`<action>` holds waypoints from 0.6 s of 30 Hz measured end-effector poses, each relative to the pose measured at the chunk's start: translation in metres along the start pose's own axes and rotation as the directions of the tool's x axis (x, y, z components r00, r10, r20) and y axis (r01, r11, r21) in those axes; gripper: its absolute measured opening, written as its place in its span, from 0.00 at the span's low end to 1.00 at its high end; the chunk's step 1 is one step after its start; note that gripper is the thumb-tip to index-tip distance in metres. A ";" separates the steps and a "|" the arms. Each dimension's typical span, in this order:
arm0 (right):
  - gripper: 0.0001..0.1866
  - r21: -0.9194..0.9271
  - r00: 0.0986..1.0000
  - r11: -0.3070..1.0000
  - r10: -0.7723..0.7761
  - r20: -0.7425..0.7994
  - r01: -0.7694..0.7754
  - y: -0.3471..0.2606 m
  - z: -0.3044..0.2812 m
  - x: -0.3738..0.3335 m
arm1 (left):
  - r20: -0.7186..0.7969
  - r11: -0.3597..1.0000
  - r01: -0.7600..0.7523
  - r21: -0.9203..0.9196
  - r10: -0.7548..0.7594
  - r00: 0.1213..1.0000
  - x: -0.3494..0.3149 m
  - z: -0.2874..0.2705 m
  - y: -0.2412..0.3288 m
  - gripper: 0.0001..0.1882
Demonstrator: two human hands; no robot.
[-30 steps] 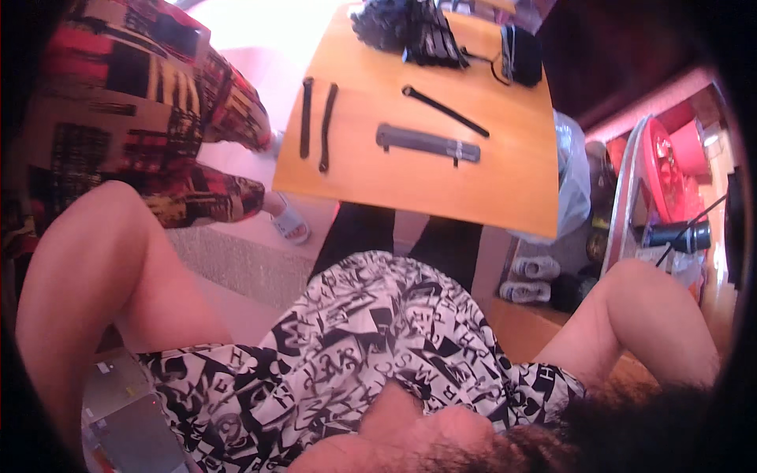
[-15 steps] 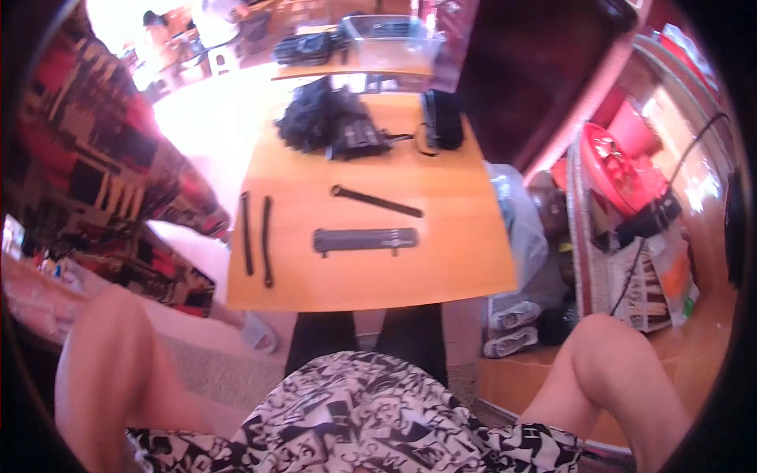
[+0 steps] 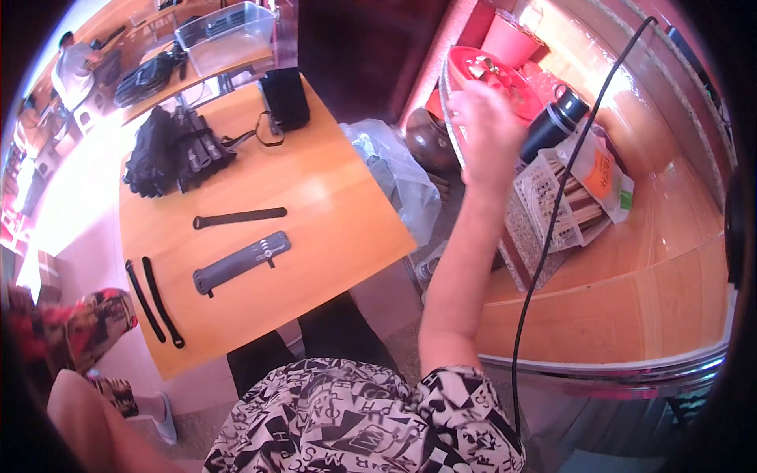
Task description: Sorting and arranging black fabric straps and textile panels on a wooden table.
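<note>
My right hand (image 3: 485,130), smeared by motion, is raised off the table to the right, in front of a red basin (image 3: 505,98) and close to a black bottle (image 3: 544,134). Its fingers are too blurred to read. Only part of my left arm shows at the lower left; that hand is out of sight. On the wooden table (image 3: 331,229) lies a flat grey strip with short dark tabs (image 3: 240,264). Above it is a black strap (image 3: 240,218), and two more black straps lie side by side near the left edge.
A heap of black straps or pouches (image 3: 181,150) and a black box-shaped case (image 3: 285,98) sit at the table's far end. A clear plastic bag (image 3: 394,177) hangs beside the table. A black cable (image 3: 548,236) crosses the right side. Other people sit at the far left.
The view has swung to the right, so the table now appears further left and tilted. My right arm has stretched out forward toward the red basin.
</note>
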State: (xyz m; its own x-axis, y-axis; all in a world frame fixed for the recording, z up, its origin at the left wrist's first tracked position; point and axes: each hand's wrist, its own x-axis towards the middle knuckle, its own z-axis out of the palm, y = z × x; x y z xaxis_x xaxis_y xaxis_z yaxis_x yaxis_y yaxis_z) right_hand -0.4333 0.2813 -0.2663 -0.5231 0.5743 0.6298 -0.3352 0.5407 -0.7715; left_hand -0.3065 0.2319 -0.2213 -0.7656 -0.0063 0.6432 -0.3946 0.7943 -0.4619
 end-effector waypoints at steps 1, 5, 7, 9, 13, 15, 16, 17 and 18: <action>0.16 -0.010 0.994 0.998 0.068 0.085 -0.067 0.019 0.000 -0.001 | -0.014 0.998 -0.017 -0.055 0.016 1.000 -0.011 0.013 -0.015 0.18; 0.33 -0.768 0.966 0.639 0.226 0.129 -0.047 0.100 -0.043 0.045 | -0.042 0.971 -0.017 -0.239 0.007 0.999 -0.024 0.083 -0.065 0.18; 0.39 -0.902 0.956 0.419 0.292 0.020 -0.109 0.135 -0.065 0.056 | -0.055 0.952 -0.010 -0.307 -0.008 0.998 -0.025 0.117 -0.091 0.18; 0.43 -0.939 0.956 0.318 0.291 -0.036 -0.132 0.165 -0.088 0.062 | -0.084 0.923 0.013 -0.386 -0.050 0.995 -0.022 0.159 -0.105 0.18; 0.49 -0.967 0.818 0.148 0.569 -0.089 -0.208 0.167 -0.082 0.072 | -0.082 0.860 -0.002 -0.510 -0.046 0.996 -0.033 0.224 -0.137 0.18; 0.50 -0.971 0.777 0.119 0.624 -0.088 -0.206 0.167 -0.079 0.077 | -0.084 0.819 -0.016 -0.574 -0.039 0.996 -0.040 0.250 -0.152 0.18; 0.51 -0.971 0.777 0.133 0.625 -0.075 -0.201 0.168 -0.080 0.080 | -0.091 0.798 -0.023 -0.603 -0.039 0.995 -0.044 0.262 -0.160 0.18; 0.52 -0.969 0.777 0.148 0.626 -0.061 -0.195 0.170 -0.081 0.082 | -0.097 0.776 -0.031 -0.630 -0.040 0.994 -0.047 0.274 -0.169 0.18; 0.52 -0.970 0.773 0.142 0.631 -0.064 -0.196 0.173 -0.083 0.083 | -0.097 0.751 -0.040 -0.660 -0.032 0.995 -0.046 0.284 -0.176 0.18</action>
State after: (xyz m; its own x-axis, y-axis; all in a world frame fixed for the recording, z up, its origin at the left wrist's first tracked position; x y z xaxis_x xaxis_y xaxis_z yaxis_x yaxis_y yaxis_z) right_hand -0.4698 0.4730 -0.3402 -0.5661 0.8243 0.0061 0.8151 0.5608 -0.1454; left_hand -0.3468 -0.0802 -0.3431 -0.7000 0.0274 0.7136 0.0698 0.9971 0.0302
